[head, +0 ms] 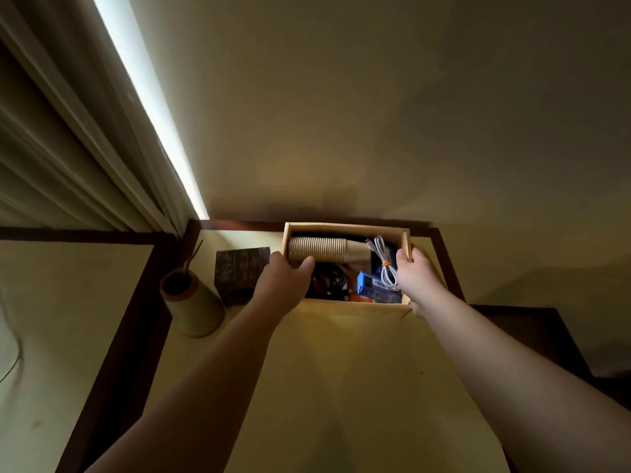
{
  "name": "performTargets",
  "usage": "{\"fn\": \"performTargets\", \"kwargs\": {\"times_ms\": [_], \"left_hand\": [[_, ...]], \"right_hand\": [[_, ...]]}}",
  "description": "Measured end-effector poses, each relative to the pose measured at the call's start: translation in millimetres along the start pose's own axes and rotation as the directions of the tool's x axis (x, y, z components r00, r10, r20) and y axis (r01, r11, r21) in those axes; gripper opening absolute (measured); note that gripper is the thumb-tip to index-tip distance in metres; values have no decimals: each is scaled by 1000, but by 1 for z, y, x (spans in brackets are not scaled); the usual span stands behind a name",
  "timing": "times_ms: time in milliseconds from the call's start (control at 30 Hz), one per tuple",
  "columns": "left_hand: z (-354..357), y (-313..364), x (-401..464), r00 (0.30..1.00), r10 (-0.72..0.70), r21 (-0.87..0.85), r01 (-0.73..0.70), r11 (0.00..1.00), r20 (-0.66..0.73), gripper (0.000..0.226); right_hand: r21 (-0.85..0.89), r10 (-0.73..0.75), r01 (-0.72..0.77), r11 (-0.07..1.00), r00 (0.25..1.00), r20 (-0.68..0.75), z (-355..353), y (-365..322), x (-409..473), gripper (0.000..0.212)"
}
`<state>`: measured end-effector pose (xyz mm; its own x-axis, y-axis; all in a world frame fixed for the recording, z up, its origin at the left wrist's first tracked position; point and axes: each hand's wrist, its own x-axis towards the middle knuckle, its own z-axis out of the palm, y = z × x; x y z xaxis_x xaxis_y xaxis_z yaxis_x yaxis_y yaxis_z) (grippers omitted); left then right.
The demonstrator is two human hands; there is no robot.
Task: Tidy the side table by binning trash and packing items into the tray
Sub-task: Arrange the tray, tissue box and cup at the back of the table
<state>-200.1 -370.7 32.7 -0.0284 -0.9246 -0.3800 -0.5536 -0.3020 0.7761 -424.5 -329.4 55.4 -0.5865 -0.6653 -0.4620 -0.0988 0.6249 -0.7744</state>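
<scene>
Both hands' grip point(285, 281) point(415, 279) on tray point(345, 227) walls, stacked paper cups point(321, 249), white cable point(384, 261) inside.

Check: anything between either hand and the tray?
Nothing visible. The left hand grips the tray's left wall beside the stacked paper cups; the right hand holds its right wall. The dark box stands left of the tray.

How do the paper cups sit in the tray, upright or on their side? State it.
On their side. The stack of cups lies level along the far wall of the tray, rims leftward, beside the white cable.
</scene>
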Motion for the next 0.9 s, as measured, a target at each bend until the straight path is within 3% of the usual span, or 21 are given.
{"fn": "performTargets", "kwargs": {"times_ms": [133,300,533,633,800,900], "left_hand": [[15,11,48,1000,7,-84,-8,996,-15,49],[37,11,97,999,-11,-102,7,995,-42,54],[58,4,125,991,15,10,-14,1000,-136,105],[61,1,123,984,61,108,-44,993,-168,114],[46,11,108,995,64,259,-41,965,-82,119],[33,15,62,979,199,248,-183,951,-42,108]], "right_hand": [[-7,-73,73,997,997,37,15,-10,55,45],[-11,-161,161,987,987,13,35,-1,106,39],[-57,-223,220,974,973,-51,63,22,138,43],[-97,-225,219,971,972,-65,65,23,143,45],[-113,-202,196,974,978,-52,63,17,133,48],[-203,-171,121,972,953,-250,58,10,112,59]]}}
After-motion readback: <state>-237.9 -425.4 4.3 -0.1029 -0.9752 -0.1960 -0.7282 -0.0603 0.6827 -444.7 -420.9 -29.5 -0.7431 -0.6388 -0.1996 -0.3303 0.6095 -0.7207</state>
